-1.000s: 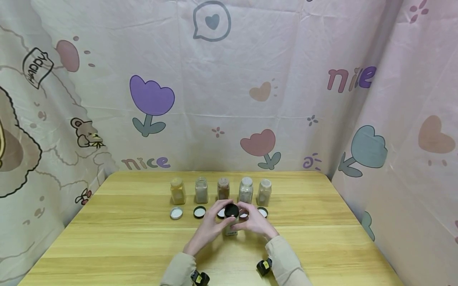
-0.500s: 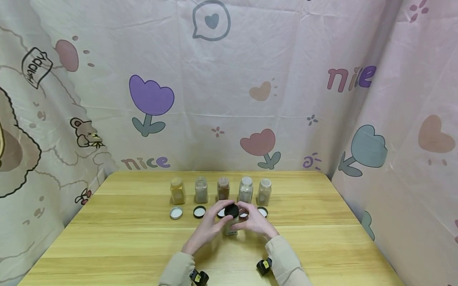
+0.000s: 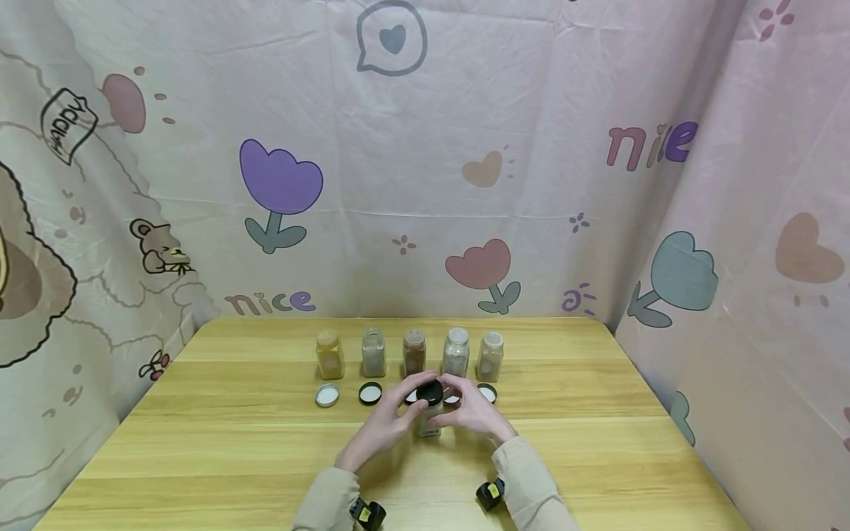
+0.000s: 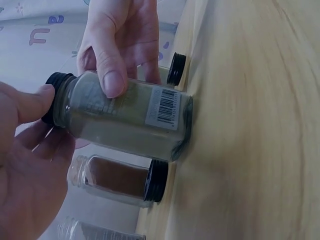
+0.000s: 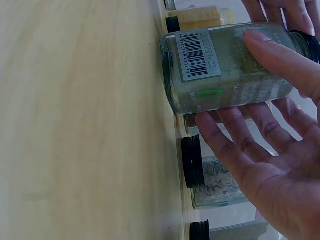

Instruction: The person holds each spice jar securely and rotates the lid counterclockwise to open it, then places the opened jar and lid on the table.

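A glass spice jar (image 3: 429, 426) filled with greenish-beige powder stands upright at the middle of the table. In the left wrist view, a barcode sticker (image 4: 165, 109) shows low on its side. My left hand (image 3: 384, 426) pinches the black lid (image 3: 430, 392) between thumb and fingers. The lid sits on the jar's mouth; whether it is fully threaded I cannot tell. Around the jar's body, my right hand (image 3: 477, 409) grips with its thumb (image 5: 280, 57) on the near side and fingers opposite.
Several open spice jars stand in a row behind, from a yellow one (image 3: 330, 358) to a pale one (image 3: 491, 358). Upturned lids lie before them, including a white-lined one (image 3: 327, 395) at left. A printed curtain (image 3: 398, 280) hangs behind the wooden table (image 3: 219, 457).
My left thumb has slid a little leftward along the lid's edge, and the left wrist has shifted slightly left. The right hand and the jar stay in place.
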Available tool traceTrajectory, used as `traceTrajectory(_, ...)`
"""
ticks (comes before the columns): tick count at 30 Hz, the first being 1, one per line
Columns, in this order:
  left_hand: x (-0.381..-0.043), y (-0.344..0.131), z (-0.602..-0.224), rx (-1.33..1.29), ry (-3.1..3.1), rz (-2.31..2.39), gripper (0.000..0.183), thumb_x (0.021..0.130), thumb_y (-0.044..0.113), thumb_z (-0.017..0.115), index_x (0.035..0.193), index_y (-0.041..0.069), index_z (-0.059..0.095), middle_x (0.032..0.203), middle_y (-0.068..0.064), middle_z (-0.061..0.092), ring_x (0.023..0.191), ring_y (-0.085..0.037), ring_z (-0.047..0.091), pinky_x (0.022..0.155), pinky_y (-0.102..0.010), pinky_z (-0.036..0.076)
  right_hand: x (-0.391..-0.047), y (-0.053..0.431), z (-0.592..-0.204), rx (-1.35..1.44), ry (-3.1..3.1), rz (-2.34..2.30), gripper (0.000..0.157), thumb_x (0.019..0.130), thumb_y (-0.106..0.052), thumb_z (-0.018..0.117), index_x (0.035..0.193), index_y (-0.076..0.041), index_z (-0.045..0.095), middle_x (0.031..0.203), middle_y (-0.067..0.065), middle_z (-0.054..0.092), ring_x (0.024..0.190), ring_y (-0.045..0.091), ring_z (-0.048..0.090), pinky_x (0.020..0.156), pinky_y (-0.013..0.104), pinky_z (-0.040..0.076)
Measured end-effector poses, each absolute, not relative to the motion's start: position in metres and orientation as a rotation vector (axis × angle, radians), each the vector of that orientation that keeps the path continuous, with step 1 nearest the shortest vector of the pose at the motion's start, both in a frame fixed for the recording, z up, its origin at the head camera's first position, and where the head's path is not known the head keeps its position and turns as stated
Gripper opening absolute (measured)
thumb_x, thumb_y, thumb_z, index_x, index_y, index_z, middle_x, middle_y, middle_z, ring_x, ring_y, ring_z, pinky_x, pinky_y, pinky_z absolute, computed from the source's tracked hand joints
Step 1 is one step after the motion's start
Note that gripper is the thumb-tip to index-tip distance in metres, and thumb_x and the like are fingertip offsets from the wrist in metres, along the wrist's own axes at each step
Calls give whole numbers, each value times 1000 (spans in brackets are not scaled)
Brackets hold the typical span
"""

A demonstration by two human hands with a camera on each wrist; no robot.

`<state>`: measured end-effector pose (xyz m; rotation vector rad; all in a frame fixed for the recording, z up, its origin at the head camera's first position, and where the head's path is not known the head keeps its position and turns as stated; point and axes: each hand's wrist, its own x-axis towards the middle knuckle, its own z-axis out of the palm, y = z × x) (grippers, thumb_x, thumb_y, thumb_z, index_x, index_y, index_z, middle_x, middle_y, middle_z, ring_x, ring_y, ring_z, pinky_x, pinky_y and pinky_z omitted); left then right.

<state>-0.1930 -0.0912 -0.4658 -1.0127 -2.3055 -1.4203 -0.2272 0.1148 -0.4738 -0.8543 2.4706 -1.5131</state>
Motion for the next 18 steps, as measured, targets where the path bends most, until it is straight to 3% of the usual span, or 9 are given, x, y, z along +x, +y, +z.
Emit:
traceTrajectory(4,-194,-89,-467,-947,-2266,-1367,45,94,9,69,137,1,57,134,-20,64,122,-36,62,102,-48,55,-228,114,-475,-861,2469,-1519,48,74,-13,89,116,-9,66,103,8,72,92,9,64,86,27,56)
traceTrajectory(7,-194,-89,-467,-934,-2269,-1372,49,93,10,71,139,1,56,137,-22,62,125,-37,61,104,-51,54,-228,114,-475,-868,2472,-1516,46,75,-14,89,115,-10,66,102,8,73,93,9,64,86,27,55)
traceTrajectory(12,-192,-91,-465,-994,-2305,-1403,46,97,7,63,142,1,54,144,-20,58,131,-38,57,112,-43,50,-227,115,-475,-841,2481,-1505,52,74,-14,89,120,-9,65,103,7,72,94,10,64,86,24,56)
traceTrajectory(18,-193,-87,-466,-984,-2243,-1352,42,93,3,67,134,-2,59,132,-19,65,121,-36,63,104,-43,55,-226,115,-473,-835,2492,-1491,54,74,-15,89,122,-9,65,104,7,72,93,10,64,84,22,55)
